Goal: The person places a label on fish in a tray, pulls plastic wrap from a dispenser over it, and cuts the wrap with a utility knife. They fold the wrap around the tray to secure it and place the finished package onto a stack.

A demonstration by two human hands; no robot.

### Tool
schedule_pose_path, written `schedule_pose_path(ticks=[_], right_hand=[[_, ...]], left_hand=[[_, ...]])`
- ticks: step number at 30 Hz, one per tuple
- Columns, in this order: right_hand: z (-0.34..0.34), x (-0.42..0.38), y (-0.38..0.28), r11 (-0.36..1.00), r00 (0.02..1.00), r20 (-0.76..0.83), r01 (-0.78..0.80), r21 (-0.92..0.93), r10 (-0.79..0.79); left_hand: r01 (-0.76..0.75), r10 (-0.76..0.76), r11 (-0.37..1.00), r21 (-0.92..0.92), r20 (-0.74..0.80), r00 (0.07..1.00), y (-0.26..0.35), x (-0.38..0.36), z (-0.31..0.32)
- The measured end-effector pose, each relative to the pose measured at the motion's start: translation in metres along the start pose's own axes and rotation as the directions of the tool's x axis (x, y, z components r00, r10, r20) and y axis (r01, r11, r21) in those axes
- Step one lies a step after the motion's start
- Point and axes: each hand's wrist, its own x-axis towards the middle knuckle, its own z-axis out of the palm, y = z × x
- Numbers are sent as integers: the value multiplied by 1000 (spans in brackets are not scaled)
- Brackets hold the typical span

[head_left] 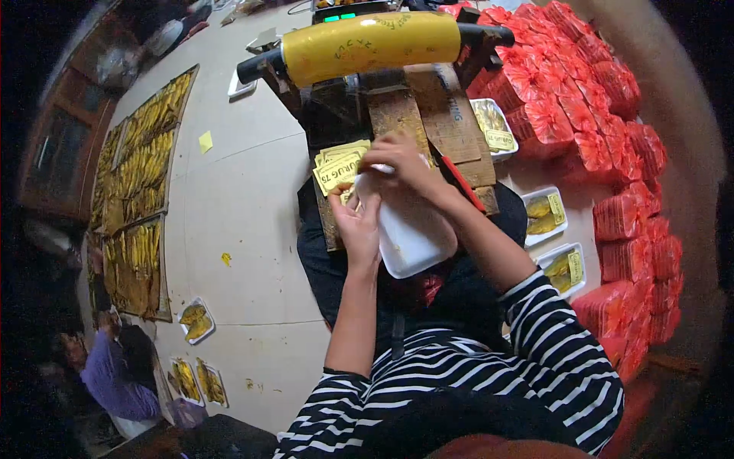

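A white foam tray [417, 233] is tilted over my lap, its smooth underside or side toward me; what it holds is hidden. My left hand [358, 226] grips its left edge, thumb on the near face. Over the tray's far end curls my right hand [401, 162], slightly blurred, its fingers bent; what they pinch cannot be made out. Just beyond my left fingers lie yellow printed labels [336, 170] in a loose pile on the board. A red-handled tool [462, 183], perhaps a knife, rests right of my right hand.
Ahead stands a roll of yellow film [371, 47] on a dark stand. Red plastic-wrapped packs [566, 99] are stacked at right, beside labelled trays [544, 214]. At left, yellow fish-like pieces lie on mats [145, 168]; a person in purple [118, 375] sits near further trays [196, 321].
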Motion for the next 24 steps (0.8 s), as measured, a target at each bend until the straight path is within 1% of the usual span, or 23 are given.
schedule_pose_path(ticks=[1, 2, 3, 4, 5, 6, 7, 8, 10, 11, 12, 13, 14, 15, 16, 17, 18, 20, 21, 22, 24], right_hand=[[-18, -20, -11, 997, 994, -73, -83, -6, 82], [-28, -40, -10, 995, 989, -135, -57, 79, 67], [-40, -63, -12, 967, 988, -134, -40, 251, 76], [-57, -90, -24, 933, 990, -95, -68, 353, 108], [-64, -125, -27, 815, 967, -30, -195, 545, 252], [-82, -153, -39, 730, 925, 63, -336, 595, 374], [-87, -175, -46, 601, 799, -50, -408, 687, 599], [-93, -198, -54, 467, 611, -158, -387, 795, 776], [-83, -269, -35, 246, 531, -98, -215, 945, 841], [-80, -285, -36, 185, 405, -95, -189, 964, 909], [-75, -295, -37, 127, 274, -83, -148, 981, 958], [-70, -307, -37, 72, 142, -58, -93, 993, 988], [-63, -323, -36, 40, 117, -32, -69, 997, 993], [-55, -337, -32, 7, 102, -3, -43, 999, 995], [-48, -347, -27, -26, 99, 28, -18, 999, 995], [-41, -356, -23, -58, 125, 57, 4, 998, 991], [-38, -357, -25, -73, 112, 69, 30, 997, 991], [-32, -355, -26, -99, 101, 91, 81, 992, 991], [-30, -356, -23, -122, 130, 108, 109, 987, 986], [-27, -358, -22, -117, 139, 100, 120, 986, 985], [-26, -358, -23, -98, 153, 76, 141, 985, 985]], left_hand=[[-3, 6, 998, -66, 42, 999, 14, -4, 10], [26, -6, 993, -116, 168, 986, 32, -14, 22], [54, 3, 981, -188, 291, 957, 40, -23, 35], [100, 15, 961, -257, 408, 913, 46, -36, 52], [88, -57, 994, -68, 364, 930, 56, -62, 88], [105, -73, 994, -38, 494, 867, 47, -74, 101], [114, -87, 993, -4, 613, 785, 38, -85, 113], [185, 5, 975, -126, 838, 546, 13, -84, 109], [137, -82, 990, 14, 861, 502, -13, -95, 117], [108, -126, 991, 84, 868, 481, -20, -102, 122], [118, -160, 987, 112, 788, 595, -24, -107, 124], [151, -270, 962, 226, 720, 639, -31, -105, 118], [201, -321, 946, 254, 662, 677, -44, -104, 111], [219, -311, 950, 222, 626, 715, -52, -105, 106], [247, -364, 930, 273, 576, 732, -58, -104, 98], [319, -451, 889, 328, 517, 727, -65, -104, 88], [386, -530, 842, 377, 447, 720, -74, -105, 79], [389, -591, 780, 490, 374, 715, -93, -110, 63], [337, -613, 746, 574, 394, 685, -99, -113, 56], [318, -631, 720, 617, 391, 670, -105, -117, 50], [231, -649, 679, 697, 423, 633, -112, -123, 49]])
